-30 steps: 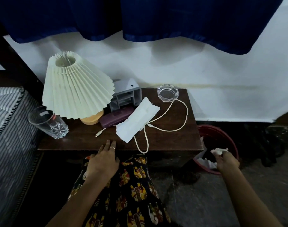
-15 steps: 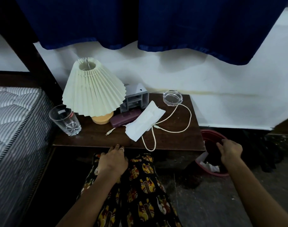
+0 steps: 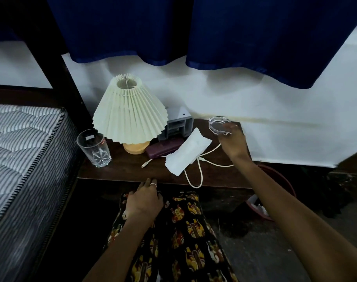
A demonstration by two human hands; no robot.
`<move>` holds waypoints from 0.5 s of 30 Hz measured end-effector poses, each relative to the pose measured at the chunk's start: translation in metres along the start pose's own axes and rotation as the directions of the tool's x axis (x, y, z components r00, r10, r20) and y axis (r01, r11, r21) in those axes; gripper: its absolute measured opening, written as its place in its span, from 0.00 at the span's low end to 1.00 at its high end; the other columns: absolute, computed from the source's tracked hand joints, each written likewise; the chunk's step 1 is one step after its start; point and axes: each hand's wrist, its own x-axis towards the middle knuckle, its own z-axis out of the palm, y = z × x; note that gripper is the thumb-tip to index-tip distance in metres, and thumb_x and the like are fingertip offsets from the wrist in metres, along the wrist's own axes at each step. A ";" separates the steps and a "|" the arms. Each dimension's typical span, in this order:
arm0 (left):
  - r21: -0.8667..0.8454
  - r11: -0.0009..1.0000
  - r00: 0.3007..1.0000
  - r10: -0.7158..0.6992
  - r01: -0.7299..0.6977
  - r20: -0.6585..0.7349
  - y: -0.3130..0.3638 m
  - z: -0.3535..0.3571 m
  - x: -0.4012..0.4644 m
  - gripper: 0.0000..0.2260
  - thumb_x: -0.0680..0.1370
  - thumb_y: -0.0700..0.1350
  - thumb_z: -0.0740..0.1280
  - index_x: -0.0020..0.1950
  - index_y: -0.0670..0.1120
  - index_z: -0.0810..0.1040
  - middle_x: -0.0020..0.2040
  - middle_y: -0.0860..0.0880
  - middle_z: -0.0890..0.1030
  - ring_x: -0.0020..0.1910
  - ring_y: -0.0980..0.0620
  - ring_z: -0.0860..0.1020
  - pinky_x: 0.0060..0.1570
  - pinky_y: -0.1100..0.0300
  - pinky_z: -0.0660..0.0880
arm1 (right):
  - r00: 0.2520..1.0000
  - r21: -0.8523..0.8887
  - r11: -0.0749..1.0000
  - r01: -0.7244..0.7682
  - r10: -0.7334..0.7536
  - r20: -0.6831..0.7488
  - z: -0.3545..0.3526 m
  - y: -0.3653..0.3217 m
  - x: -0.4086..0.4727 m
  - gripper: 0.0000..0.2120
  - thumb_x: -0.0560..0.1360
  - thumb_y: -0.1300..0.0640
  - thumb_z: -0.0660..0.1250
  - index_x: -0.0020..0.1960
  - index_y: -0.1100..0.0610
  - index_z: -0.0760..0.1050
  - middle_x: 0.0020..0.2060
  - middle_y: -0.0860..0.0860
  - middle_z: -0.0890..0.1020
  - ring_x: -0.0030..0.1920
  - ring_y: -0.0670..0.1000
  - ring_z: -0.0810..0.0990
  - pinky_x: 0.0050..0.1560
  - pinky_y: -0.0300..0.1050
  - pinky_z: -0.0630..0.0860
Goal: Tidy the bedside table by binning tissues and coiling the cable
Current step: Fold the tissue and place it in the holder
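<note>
1. The right hand (image 3: 232,142) reaches over the back right of the bedside table (image 3: 120,169), fingers at the glass ashtray (image 3: 219,125); whether it grasps it is unclear.
2. The left hand (image 3: 145,198) rests relaxed at the front edge.
3. A flat tissue (image 3: 186,154) lies across the white cable (image 3: 193,176); lifting the tissue first would free the cable.
4. The red bin (image 3: 275,180) is mostly hidden behind the right arm.

A white wall (image 3: 254,102) runs behind the dark wooden counter (image 3: 122,169), with a blue curtain (image 3: 193,27) hanging above. A striped mattress (image 3: 21,149) sits at the left beside a dark bedpost (image 3: 57,74). The floor (image 3: 265,251) is dim grey.
</note>
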 end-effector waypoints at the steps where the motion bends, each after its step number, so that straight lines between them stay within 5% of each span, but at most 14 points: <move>1: -0.013 1.000 1.000 -0.005 0.005 0.007 -0.001 0.000 0.002 0.25 0.80 0.51 0.56 0.77 0.48 0.57 0.78 0.51 0.58 0.76 0.51 0.58 0.70 0.48 0.61 | 0.996 -0.050 0.996 0.077 -0.075 0.039 0.008 -0.007 0.004 0.16 0.71 0.66 0.63 0.57 0.60 0.79 0.56 0.55 0.82 0.57 0.54 0.79 0.59 0.35 0.68; 3: -0.027 1.000 1.000 -0.013 0.014 0.024 -0.003 -0.001 0.005 0.26 0.80 0.51 0.56 0.77 0.48 0.56 0.78 0.50 0.56 0.77 0.50 0.56 0.70 0.47 0.60 | 0.979 -0.155 0.969 0.191 -0.176 0.106 0.024 -0.015 0.014 0.17 0.71 0.68 0.63 0.59 0.63 0.77 0.55 0.58 0.82 0.57 0.56 0.79 0.57 0.32 0.65; 9: 0.001 1.000 0.997 -0.006 0.006 0.077 0.001 0.000 0.020 0.27 0.81 0.51 0.54 0.78 0.50 0.50 0.80 0.51 0.48 0.78 0.51 0.49 0.72 0.47 0.57 | 0.929 -0.350 0.878 0.326 -0.228 0.292 0.057 -0.022 0.051 0.22 0.74 0.66 0.61 0.67 0.58 0.70 0.60 0.60 0.79 0.63 0.59 0.75 0.63 0.44 0.69; 15: 0.039 0.999 0.992 0.029 -0.034 0.120 0.011 0.007 0.033 0.28 0.81 0.53 0.54 0.78 0.50 0.48 0.80 0.51 0.46 0.78 0.50 0.48 0.73 0.45 0.56 | 0.872 -0.355 0.840 0.410 -0.247 0.423 0.086 -0.010 0.081 0.28 0.72 0.70 0.60 0.69 0.53 0.69 0.60 0.57 0.79 0.59 0.57 0.78 0.62 0.47 0.74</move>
